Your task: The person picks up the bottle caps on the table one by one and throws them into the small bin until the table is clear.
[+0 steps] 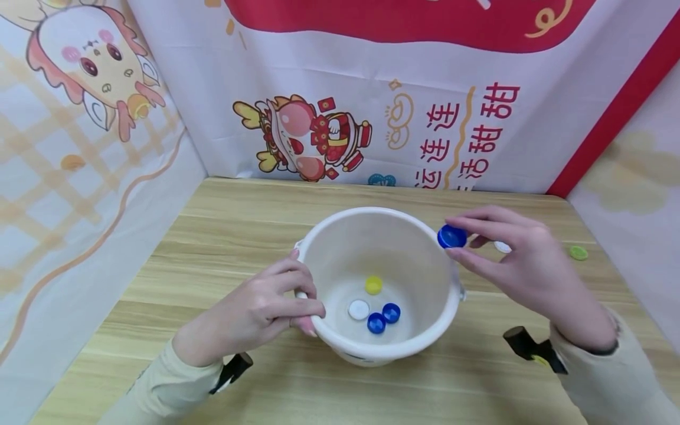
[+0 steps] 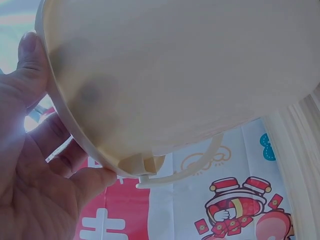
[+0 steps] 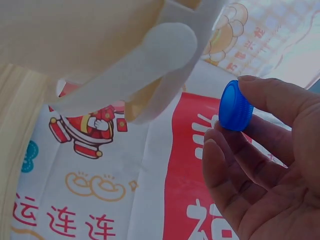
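A white bucket (image 1: 372, 215) stands upright on the wooden table, its inside facing the head camera. My left hand (image 1: 260, 301) grips its left rim, with fingers over the edge. Between thumb and fingertips my right hand (image 1: 515, 248) pinches a blue bottle cap (image 1: 452, 236), right beside the bucket's upper right rim. The right wrist view shows the same blue cap (image 3: 236, 106) with its ridged side, near the bucket's handle joint (image 3: 172, 45). On the bucket's floor lie a yellow cap (image 1: 373, 285), a white cap (image 1: 358, 310) and two blue caps (image 1: 376, 323).
Right of the bucket, a white cap (image 1: 502, 247) lies partly hidden behind my right hand. A green cap (image 1: 578, 252) is farther right on the wooden table (image 1: 228, 236). Printed cloth (image 1: 329, 65) hangs behind the table and along both sides.
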A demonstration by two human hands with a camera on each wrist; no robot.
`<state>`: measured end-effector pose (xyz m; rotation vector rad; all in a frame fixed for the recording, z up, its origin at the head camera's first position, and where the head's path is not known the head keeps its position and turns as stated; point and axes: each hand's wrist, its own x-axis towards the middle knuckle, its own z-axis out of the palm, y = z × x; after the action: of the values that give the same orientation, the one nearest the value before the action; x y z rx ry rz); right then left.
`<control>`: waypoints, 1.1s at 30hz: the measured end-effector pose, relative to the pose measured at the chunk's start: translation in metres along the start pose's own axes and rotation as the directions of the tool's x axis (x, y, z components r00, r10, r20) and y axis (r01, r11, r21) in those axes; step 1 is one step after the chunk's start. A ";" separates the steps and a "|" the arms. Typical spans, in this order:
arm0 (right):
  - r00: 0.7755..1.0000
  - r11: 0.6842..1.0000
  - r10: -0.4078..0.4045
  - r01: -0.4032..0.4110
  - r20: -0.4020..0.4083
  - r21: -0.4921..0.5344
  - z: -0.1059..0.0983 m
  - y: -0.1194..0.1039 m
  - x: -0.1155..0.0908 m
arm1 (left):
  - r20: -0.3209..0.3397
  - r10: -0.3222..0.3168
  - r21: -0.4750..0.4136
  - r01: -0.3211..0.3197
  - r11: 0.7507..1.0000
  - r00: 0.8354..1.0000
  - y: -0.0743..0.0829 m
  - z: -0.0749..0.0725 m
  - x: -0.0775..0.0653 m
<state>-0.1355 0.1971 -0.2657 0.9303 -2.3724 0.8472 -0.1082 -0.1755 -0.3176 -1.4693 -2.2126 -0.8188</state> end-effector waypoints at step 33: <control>0.996 0.999 0.009 -0.014 0.094 0.051 0.027 -0.001 0.027 | 0.011 -0.009 0.009 0.009 1.000 1.000 -0.001 -0.001 0.000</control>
<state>-0.1578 0.1668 -0.2687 0.9982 -2.4482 0.8918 -0.1090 -0.1758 -0.3172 -1.4640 -2.2292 -0.8041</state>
